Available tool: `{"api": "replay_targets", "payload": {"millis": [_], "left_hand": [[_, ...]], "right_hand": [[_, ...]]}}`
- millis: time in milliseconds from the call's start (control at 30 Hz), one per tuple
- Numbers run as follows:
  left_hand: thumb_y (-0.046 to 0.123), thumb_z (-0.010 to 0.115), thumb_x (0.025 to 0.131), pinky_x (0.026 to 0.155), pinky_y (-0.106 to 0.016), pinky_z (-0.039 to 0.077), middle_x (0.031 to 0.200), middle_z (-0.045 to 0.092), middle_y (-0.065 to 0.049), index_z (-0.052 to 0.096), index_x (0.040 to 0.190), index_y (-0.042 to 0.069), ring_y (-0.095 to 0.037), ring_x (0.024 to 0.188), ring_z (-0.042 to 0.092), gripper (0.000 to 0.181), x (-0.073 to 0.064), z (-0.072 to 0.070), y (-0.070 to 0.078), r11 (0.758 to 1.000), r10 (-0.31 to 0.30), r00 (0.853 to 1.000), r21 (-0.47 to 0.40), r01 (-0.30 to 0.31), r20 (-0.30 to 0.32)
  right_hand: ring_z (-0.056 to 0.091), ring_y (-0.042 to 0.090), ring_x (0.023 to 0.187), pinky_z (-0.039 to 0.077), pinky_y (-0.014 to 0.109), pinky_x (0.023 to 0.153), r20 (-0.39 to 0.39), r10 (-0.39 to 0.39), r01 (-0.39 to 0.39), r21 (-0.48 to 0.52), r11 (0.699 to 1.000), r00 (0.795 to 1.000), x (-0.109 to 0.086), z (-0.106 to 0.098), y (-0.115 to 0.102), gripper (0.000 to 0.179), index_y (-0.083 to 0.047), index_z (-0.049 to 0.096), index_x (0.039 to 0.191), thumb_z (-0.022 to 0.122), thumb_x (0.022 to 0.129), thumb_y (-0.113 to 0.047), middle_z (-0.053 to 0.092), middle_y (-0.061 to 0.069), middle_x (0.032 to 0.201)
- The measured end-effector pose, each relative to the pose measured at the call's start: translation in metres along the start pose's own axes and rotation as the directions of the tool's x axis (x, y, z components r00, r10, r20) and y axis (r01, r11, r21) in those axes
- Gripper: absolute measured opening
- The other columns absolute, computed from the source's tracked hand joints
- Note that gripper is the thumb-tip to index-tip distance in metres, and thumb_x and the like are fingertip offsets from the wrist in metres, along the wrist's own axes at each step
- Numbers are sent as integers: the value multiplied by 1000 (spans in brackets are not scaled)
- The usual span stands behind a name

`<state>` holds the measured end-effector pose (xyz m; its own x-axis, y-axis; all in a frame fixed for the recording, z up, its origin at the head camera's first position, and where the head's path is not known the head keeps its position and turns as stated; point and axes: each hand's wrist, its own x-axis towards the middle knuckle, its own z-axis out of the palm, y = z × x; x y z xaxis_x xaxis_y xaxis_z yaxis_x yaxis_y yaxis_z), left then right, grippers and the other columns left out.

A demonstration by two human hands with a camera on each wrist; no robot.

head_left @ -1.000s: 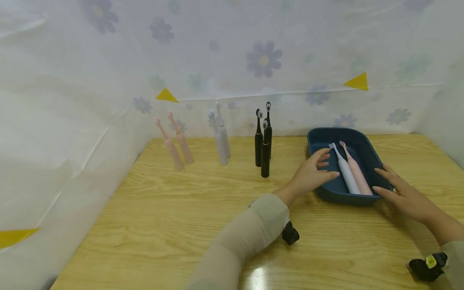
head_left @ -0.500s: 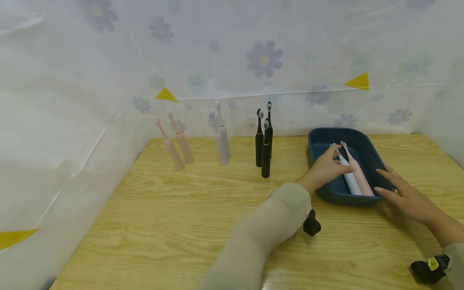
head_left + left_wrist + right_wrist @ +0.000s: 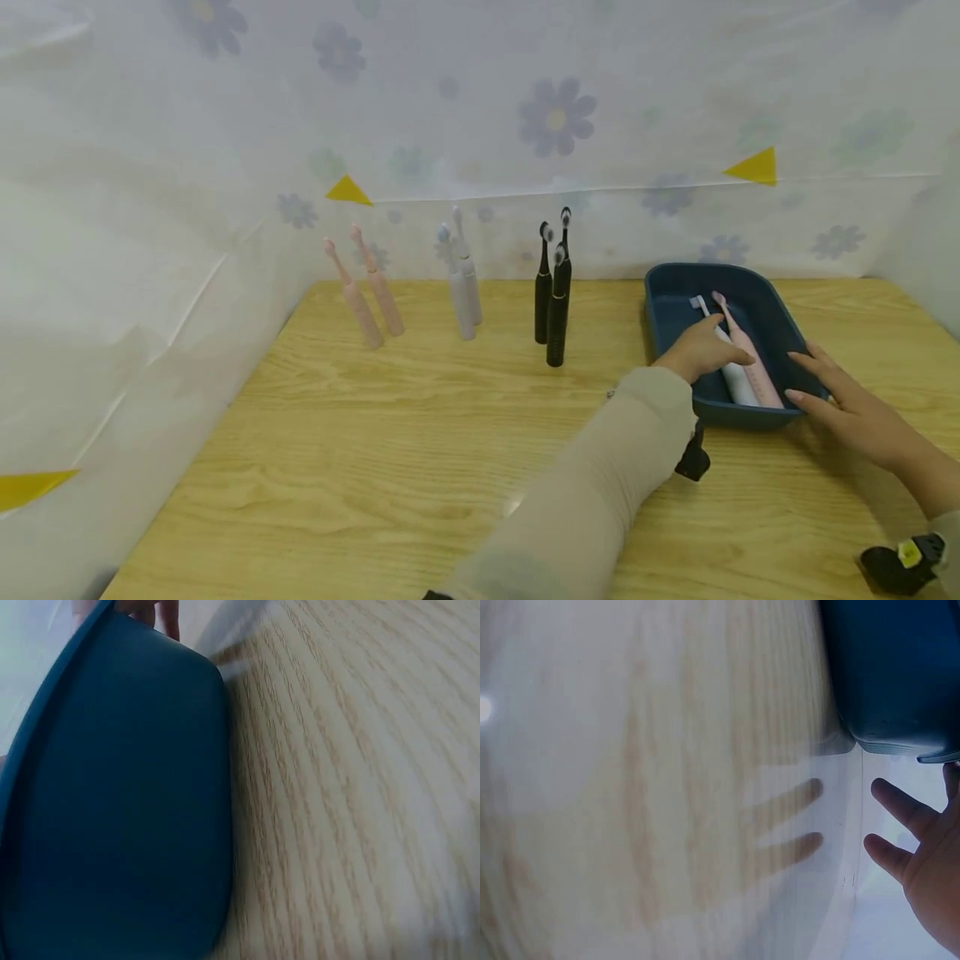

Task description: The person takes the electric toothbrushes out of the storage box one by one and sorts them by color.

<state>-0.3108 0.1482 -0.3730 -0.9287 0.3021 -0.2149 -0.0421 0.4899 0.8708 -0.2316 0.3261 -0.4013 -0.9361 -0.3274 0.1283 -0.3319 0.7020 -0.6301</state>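
Observation:
A dark blue plastic basin (image 3: 731, 414) stands on the table at the right, holding a white electric toothbrush (image 3: 738, 385) and a pink electric toothbrush (image 3: 763, 383) side by side. My left hand (image 3: 701, 346) reaches inside over the white toothbrush, thumb and index finger apart across its upper handle. Its other fingers are hidden, so I cannot tell whether they grip it. My right hand (image 3: 855, 417) rests at the basin's right front corner, thumb and fingers over the rim. In the right wrist view, two straight fingers (image 3: 904, 806) spread away from the basin wall (image 3: 900, 675).
Several electric toothbrushes stand upright to the left of the basin: a pink pair (image 3: 363, 315), a pale grey pair (image 3: 460, 304) and a black group (image 3: 557, 321). The wood-grain table (image 3: 360, 467) ends at a flowered sheet (image 3: 480, 125) behind.
My left hand has moved right and down into the basin, from beside the white toothbrush's head to over its handle. The right hand has stayed at the rim.

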Motion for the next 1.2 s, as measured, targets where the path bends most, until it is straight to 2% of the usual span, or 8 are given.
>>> {"api": "replay_targets", "payload": {"millis": [133, 233, 433, 500, 667, 800, 967, 1200], "left_hand": [[24, 70, 71, 81, -28, 41, 126, 36, 18, 32, 131, 35, -5, 112, 39, 72, 2, 3, -1, 993, -4, 1000, 118, 0, 27], [26, 70, 71, 82, -23, 39, 127, 36, 16, 29, 132, 34, -4, 112, 38, 74, 5, 4, -2, 968, 34, 998, 248, -46, 53], [33, 67, 69, 84, -26, 37, 130, 29, 12, 28, 131, 40, -12, 115, 33, 74, 12, 9, -5, 862, 49, 995, 499, -85, 84], [37, 65, 70, 85, -27, 36, 131, 27, 13, 27, 131, 42, -13, 116, 31, 72, 14, 13, -6, 824, 38, 995, 560, -85, 95], [45, 58, 75, 87, -26, 33, 130, 28, 13, 31, 127, 46, -9, 115, 29, 58, 13, 19, -8, 757, 13, 995, 649, -74, 98], [48, 54, 78, 88, -26, 33, 127, 30, 14, 34, 124, 50, -8, 116, 29, 50, 9, 21, -7, 741, -15, 996, 670, -46, 84], [50, 54, 78, 87, -27, 34, 128, 29, 13, 38, 121, 47, -8, 116, 28, 46, 7, 23, -6, 743, -20, 999, 669, -18, 49], [51, 52, 78, 90, -26, 32, 135, 18, 9, 37, 123, 42, -9, 120, 21, 48, 8, 26, -5, 697, -13, 1000, 717, 3, 8]], "right_hand": [[-15, 48, 118, 1, 71, 77, -5, -5, 5, -2, 1000, 1000, -1, 0, 1, 60, 3, 3, 136, 40, 92, -13, -19, 18, 138], [-15, 48, 118, 1, 71, 77, -8, -12, 12, 3, 1000, 1000, -1, 1, 1, 60, 3, 4, 137, 40, 92, -12, -19, 17, 138], [-14, 48, 118, 4, 71, 76, -8, -25, 25, 12, 1000, 1000, 1, 1, -1, 59, 2, 4, 137, 40, 92, -12, -19, 14, 139], [-16, 44, 119, 2, 71, 77, -12, -33, 33, 17, 999, 999, 1, 1, 0, 59, 3, 4, 137, 40, 92, -11, -19, 14, 139], [-18, 37, 121, 0, 70, 79, -23, -39, 40, 16, 999, 999, 0, 3, 0, 58, 4, 6, 136, 40, 92, -10, -19, 13, 139], [-18, 38, 121, 1, 70, 78, -21, -29, 29, 16, 999, 999, -1, 3, 1, 58, 3, 5, 136, 39, 92, -11, -19, 13, 139], [-19, 39, 120, 2, 71, 78, -13, -23, 23, 22, 1000, 1000, -1, 2, 1, 58, 3, 4, 136, 39, 93, -11, -20, 12, 139], [-20, 37, 121, 1, 71, 78, -9, -29, 29, 34, 999, 1000, 0, 3, 1, 58, 3, 3, 137, 38, 93, -11, -21, 10, 139]]}}
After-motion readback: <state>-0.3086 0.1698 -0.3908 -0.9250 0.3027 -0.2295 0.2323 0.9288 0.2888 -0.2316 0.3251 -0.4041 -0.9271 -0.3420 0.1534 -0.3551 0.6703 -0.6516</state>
